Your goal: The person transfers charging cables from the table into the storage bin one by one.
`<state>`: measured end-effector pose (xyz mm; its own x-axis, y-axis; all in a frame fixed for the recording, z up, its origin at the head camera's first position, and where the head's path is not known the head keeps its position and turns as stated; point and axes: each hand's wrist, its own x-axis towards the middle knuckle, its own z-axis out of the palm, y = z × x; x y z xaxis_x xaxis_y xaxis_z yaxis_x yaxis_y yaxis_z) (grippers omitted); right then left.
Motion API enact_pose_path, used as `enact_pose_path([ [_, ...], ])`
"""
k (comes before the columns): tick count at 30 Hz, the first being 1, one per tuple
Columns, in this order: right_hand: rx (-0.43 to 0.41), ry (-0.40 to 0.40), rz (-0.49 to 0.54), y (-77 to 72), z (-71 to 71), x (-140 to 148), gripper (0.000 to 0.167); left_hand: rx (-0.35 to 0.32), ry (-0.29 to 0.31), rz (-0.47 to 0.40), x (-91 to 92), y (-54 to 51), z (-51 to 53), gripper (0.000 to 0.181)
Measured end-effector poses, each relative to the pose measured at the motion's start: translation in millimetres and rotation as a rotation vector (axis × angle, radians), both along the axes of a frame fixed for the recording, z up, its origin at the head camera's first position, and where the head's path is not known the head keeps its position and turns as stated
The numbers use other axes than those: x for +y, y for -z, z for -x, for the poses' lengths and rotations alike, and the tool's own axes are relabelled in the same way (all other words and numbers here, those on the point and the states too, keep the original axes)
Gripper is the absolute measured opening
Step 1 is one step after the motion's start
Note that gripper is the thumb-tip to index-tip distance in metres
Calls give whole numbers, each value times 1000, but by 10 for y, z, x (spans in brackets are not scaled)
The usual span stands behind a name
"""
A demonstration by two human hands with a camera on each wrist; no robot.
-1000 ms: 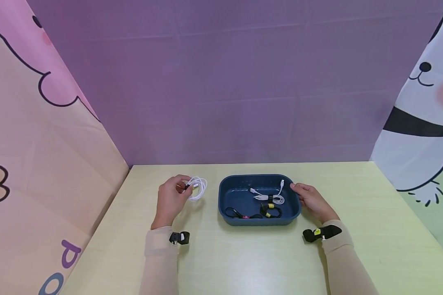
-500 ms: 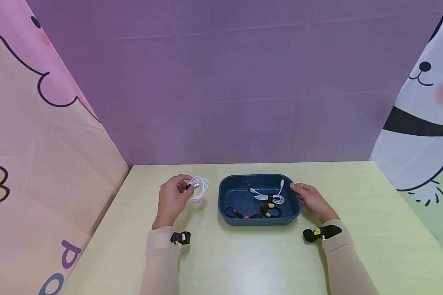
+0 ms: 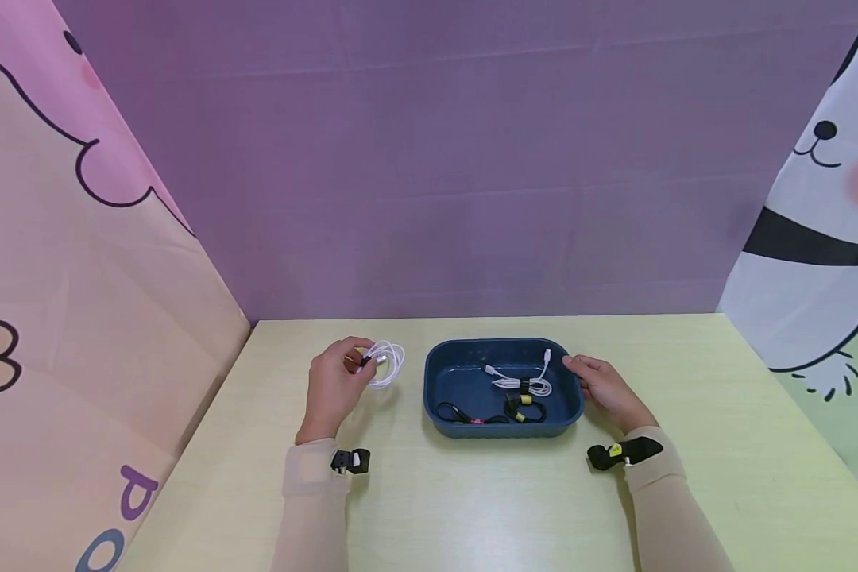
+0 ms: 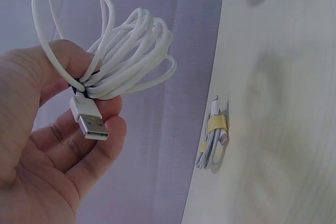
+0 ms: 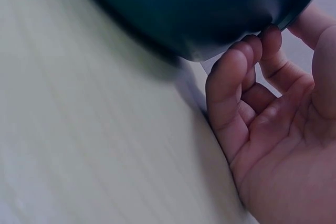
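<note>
My left hand [image 3: 334,385] pinches a coiled white USB cable [image 3: 388,365] above the table, left of a dark blue bin. Close up in the left wrist view, thumb and fingers hold the white coil [image 4: 134,51] at its black tie, the USB-A plug [image 4: 90,120] pointing down. The blue bin [image 3: 465,431] stands on the table, and my right hand [image 3: 608,389] grips its right rim, thumb on top and fingers below. Inside the bin lie a white cable [image 3: 532,386] with a black tie, a black cable [image 3: 465,415] with a red tie, and a black cable [image 3: 527,413] with yellow bands.
Beyond my left hand, another bundled cable [image 4: 212,135] with a yellow band lies on the pale table [image 3: 465,508]. A purple cloth [image 3: 429,159] rises behind the table, with printed cloths at both sides.
My left hand and the white USB cable have shifted very slightly to the right. My right hand and the bin stay in place.
</note>
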<state>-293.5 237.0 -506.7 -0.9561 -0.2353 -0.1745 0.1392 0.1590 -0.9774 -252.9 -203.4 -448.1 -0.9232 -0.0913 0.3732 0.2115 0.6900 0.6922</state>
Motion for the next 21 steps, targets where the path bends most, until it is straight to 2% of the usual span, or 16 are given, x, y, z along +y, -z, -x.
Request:
enact_pose_path([
  [21, 8, 12, -2, 11, -3, -7, 32, 23, 7, -7, 13, -2, 6, 23],
])
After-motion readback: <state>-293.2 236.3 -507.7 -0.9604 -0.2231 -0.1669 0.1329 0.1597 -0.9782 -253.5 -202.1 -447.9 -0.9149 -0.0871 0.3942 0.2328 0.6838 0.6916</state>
